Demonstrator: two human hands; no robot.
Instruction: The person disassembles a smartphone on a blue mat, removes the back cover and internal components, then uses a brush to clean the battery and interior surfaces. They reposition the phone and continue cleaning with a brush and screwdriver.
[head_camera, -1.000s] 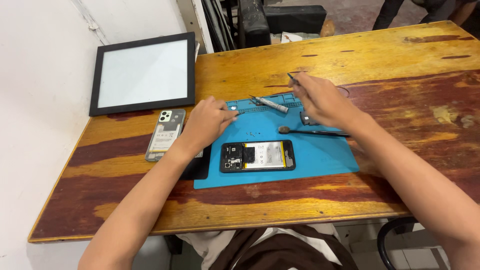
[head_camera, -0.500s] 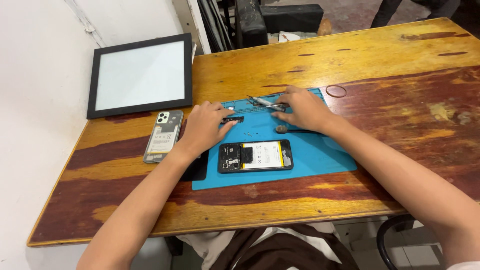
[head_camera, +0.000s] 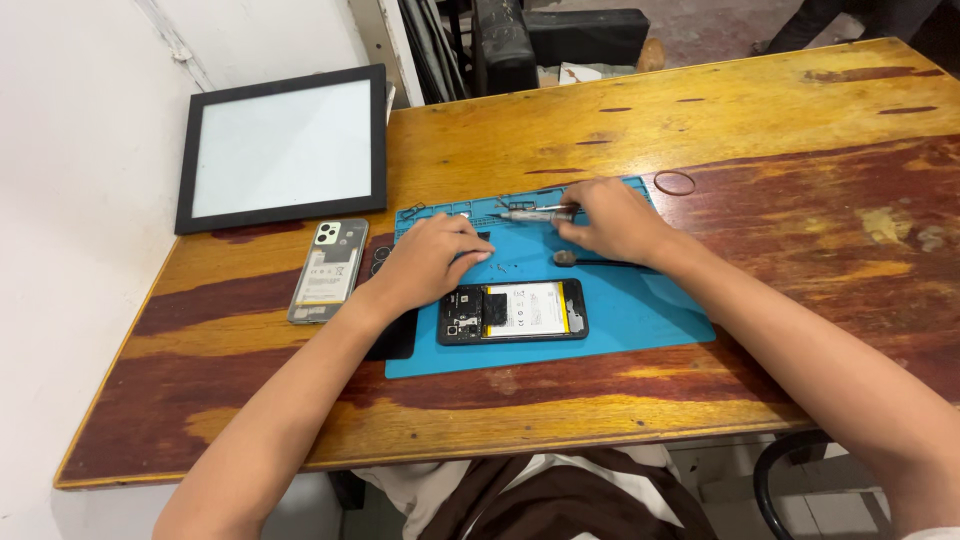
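Blue mat (head_camera: 650, 310) sits mid-worktop (head_camera: 760, 110) with an opened phone (head_camera: 512, 311) lying flat near its front edge, back off, battery showing; left hand (head_camera: 432, 260) rests loosely curled on the mat just behind that phone, gripping nothing I can see; right hand (head_camera: 612, 222) is closed around a slim screwdriver (head_camera: 530, 213) up by the mat's far edge, tip pointing left; a second phone (head_camera: 328, 270) lies face down off the mat's left side, near the black-framed panel (head_camera: 283, 148) in the back-left corner; a rubber band (head_camera: 674, 183) sits just past the mat's right corner; lots of bare wood on the right half.
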